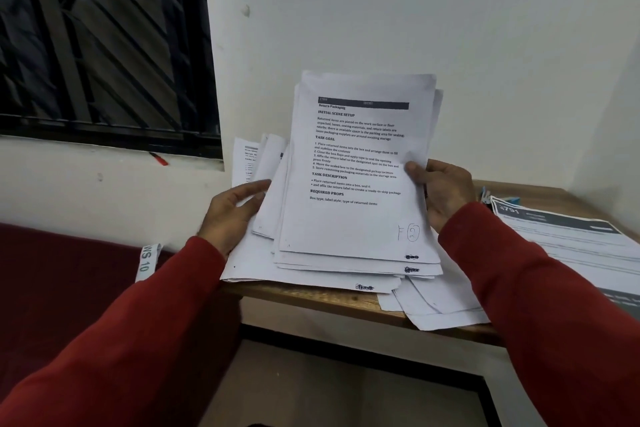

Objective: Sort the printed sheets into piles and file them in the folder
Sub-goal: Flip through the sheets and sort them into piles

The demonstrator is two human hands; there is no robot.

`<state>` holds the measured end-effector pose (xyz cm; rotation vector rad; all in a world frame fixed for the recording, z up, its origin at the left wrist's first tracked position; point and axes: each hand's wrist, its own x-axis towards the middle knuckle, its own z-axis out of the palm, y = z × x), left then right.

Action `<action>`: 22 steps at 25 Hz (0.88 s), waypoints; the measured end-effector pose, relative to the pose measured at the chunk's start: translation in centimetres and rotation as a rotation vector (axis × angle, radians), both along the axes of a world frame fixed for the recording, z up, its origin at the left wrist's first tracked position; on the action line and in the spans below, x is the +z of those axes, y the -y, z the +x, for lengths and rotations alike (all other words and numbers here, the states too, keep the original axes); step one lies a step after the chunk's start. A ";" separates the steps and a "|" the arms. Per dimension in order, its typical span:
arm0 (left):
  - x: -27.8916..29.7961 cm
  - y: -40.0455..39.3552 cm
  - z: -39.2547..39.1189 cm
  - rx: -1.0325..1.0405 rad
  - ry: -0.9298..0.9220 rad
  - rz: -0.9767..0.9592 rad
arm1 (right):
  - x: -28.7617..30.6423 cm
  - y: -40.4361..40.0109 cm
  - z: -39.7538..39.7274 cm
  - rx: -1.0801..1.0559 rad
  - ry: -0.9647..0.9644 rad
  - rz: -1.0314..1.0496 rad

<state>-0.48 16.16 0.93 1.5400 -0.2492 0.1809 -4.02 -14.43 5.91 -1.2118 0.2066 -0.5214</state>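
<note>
Barred window [104,45], wooden table [311,298], perhaps a red pen [159,159].

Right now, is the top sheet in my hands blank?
No, the top sheet is printed, headed "Return Packaging", with the right hand pinching its edge.
</note>
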 end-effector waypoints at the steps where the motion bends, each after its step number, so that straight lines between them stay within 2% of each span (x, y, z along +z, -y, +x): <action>1: 0.2 0.3 -0.3 -0.019 -0.050 -0.023 | 0.0 0.0 0.0 0.010 0.004 0.009; 7: 1.0 0.1 -0.4 -0.016 -0.217 -0.029 | -0.6 -1.3 0.3 0.113 0.011 0.050; 10: 0.7 0.3 -0.3 -0.008 -0.192 -0.048 | -0.8 -1.7 0.3 0.168 0.018 0.008; 14: 0.2 0.4 -0.2 -0.005 -0.099 -0.022 | -0.8 -1.3 0.0 0.190 -0.032 -0.148; 16: 0.3 0.3 -0.2 0.021 -0.070 -0.024 | -1.0 -1.1 0.1 0.136 -0.076 -0.255; 19: 0.4 0.4 -0.6 0.029 -0.071 -0.092 | -0.6 0.1 0.7 -0.093 -0.058 -0.417; 22: 0.3 0.3 -0.5 0.014 -0.089 -0.121 | 1.1 2.8 0.7 -0.300 0.007 -0.359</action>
